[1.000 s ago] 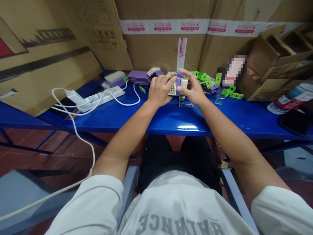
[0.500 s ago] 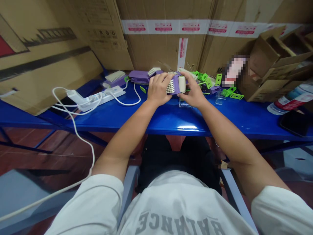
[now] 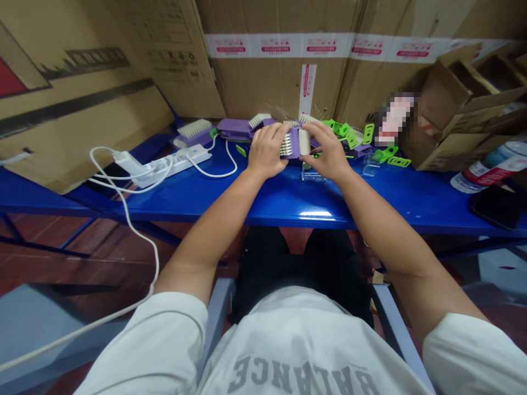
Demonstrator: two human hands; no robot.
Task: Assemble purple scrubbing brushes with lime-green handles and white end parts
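Note:
My left hand [image 3: 265,151] is closed around a purple brush with white bristles [image 3: 289,145], held just above the blue table [image 3: 230,195]. My right hand [image 3: 327,151] grips a small white cylindrical piece [image 3: 304,141] and presses it against the right side of that purple brush. The two hands meet over the brush. A small clear plastic piece [image 3: 310,174] lies on the table right under my right hand.
More purple brushes [image 3: 236,128] and loose green plastic clips [image 3: 356,137] lie along the back. A white power strip with cables [image 3: 164,163] lies left. Open cardboard boxes [image 3: 461,104], a plastic bottle [image 3: 489,167] and a dark phone [image 3: 496,206] are at right. Big cartons stand behind.
The white cylindrical piece, held upright and apart a second ago, now lies against the purple brush. My right hand has shifted slightly left and up over it. My left hand barely moved.

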